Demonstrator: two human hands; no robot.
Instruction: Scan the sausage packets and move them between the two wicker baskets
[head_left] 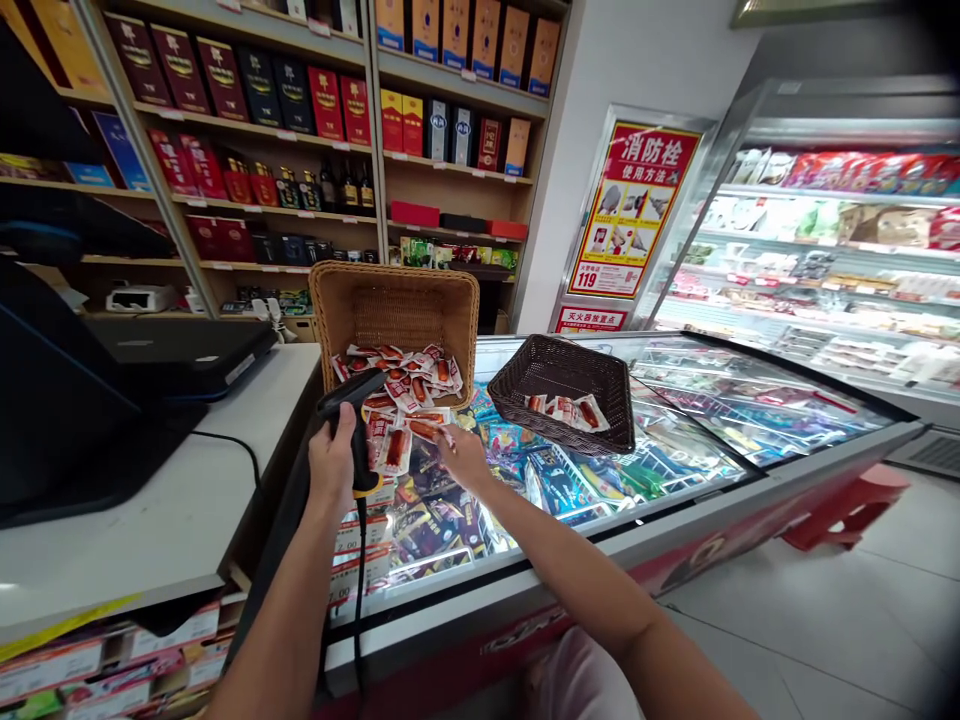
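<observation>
My left hand (pixel 332 462) is wrapped round the handle of a black barcode scanner (pixel 352 395), whose cord hangs down in front of the freezer. In the fingers of my right hand (pixel 465 460) is one end of a small vacuum-packed sausage (pixel 430 428), just right of the scanner. Another packed sausage (pixel 394 450) lies below it on the glass. Behind both hands a tan wicker basket (pixel 397 295) stands tipped toward me, with several packed sausages (pixel 420 375) in it and at its mouth. To the right, a dark brown basket (pixel 510 385) holds a few more.
Under the baskets is a glass-topped chest freezer (pixel 637 535) full of colourful packs. A counter (pixel 150 530) with a dark monitor (pixel 67 390) is on the left. Shelves of boxed bottles (pixel 277 95) stand behind. A red stool (pixel 851 505) is beside the freezer at right.
</observation>
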